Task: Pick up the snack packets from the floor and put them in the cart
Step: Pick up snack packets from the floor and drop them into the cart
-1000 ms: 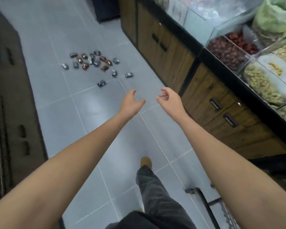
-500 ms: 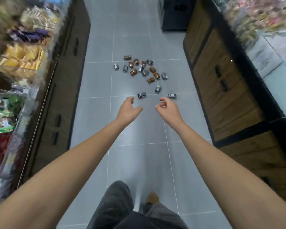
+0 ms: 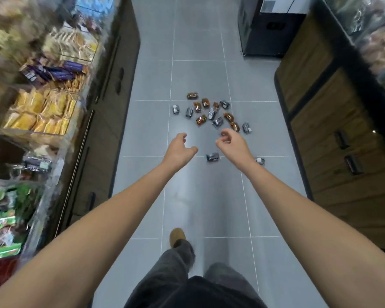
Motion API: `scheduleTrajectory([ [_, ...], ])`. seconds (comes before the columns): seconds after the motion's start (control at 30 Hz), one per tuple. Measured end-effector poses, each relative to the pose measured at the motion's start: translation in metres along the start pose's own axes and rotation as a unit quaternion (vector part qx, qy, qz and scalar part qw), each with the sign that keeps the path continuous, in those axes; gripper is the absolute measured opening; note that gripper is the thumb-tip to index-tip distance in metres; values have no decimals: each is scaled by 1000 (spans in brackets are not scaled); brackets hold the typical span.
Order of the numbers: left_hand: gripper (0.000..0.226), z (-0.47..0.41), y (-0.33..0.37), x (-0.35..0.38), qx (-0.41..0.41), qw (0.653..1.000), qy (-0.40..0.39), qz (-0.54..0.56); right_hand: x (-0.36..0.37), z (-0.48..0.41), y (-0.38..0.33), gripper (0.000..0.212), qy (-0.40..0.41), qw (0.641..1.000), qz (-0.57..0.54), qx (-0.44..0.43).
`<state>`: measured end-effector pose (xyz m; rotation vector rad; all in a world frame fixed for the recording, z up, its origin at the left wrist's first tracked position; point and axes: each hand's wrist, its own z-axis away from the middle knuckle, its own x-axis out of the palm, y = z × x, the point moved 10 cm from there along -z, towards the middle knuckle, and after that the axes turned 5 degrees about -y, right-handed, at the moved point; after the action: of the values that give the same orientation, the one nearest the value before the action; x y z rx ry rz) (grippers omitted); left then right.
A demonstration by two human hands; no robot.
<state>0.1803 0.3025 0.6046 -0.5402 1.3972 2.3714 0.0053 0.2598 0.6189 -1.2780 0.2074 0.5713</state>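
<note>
Centre of frame, on the floor: your snack packets (image 3: 211, 114) lie scattered over the grey tiles of the floor (image 3: 151, 85), orange-brown ones and silver-grey ones mixed in a loose cluster.
Stray packets: one silver packet (image 3: 212, 156) lies alone nearer to you, seen between your two wrists; another silver packet (image 3: 260, 160) shows just to the right of your right forearm.
Left hand: your left hand (image 3: 179, 150) is held out above the floor at mid-frame, palm down, fingers (image 3: 182, 137) curled loosely and apart, holding nothing.
Right hand: your right hand (image 3: 231, 144) is held out beside it, fingers (image 3: 225, 132) bent and spread, thumb apart from them, empty; it overlaps the lower edge of the cluster in the picture.
Labels and writing: no brand or printing on the packets can be read; they are too small and blurred.
Left side of frame: shelves (image 3: 42, 103) of bagged goods in yellow, purple and green, heavily blurred, nothing legible.
Right side of frame: wooden drawer cabinets (image 3: 333, 138) with dark handles, clear bins above them.
Upper right: a dark unit (image 3: 269, 34) stands at the far end of the aisle.
Lower centre: your leg in grey trousers (image 3: 171, 270) and a tan shoe (image 3: 177, 235) on the tiles.
</note>
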Motion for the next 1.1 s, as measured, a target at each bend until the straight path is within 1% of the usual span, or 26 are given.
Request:
scheduleTrajectory([
  [0.17, 63, -83, 33, -41, 11, 1000, -6, -15, 0, -87, -39, 44, 11, 1000, -8, 0],
  [0.3, 61, -155, 61, -64, 20, 999, -12, -26, -3, -160, -51, 38, 25, 999, -34, 14],
  [0.37, 57, -190, 72, -72, 24, 999, -12, -32, -1, -196, -53, 36, 17, 999, -28, 16],
  [0.53, 62, -303, 102, -92, -4, 999, -19, -38, -7, -320, -65, 43, 3, 999, -31, 20],
  [0.63, 66, -361, 119, -99, -42, 998, -27, -39, -14, -386, -77, 42, -6, 998, -46, 48],
  [0.7, 68, -396, 134, -98, -55, 997, -45, -44, -17, -426, -82, 41, -17, 997, -54, 61],
  [0.8, 68, -447, 151, -103, -67, 996, -49, -35, -23, -482, -88, 39, -26, 995, -63, 76],
  [0.93, 66, -504, 163, -106, -85, 994, -58, -39, -29, -539, -86, 37, -20, 991, -82, 108],
  [1.1, 64, -583, 161, -104, -95, 991, -80, -44, -25, -599, -67, 41, -2, 981, -102, 165],
])
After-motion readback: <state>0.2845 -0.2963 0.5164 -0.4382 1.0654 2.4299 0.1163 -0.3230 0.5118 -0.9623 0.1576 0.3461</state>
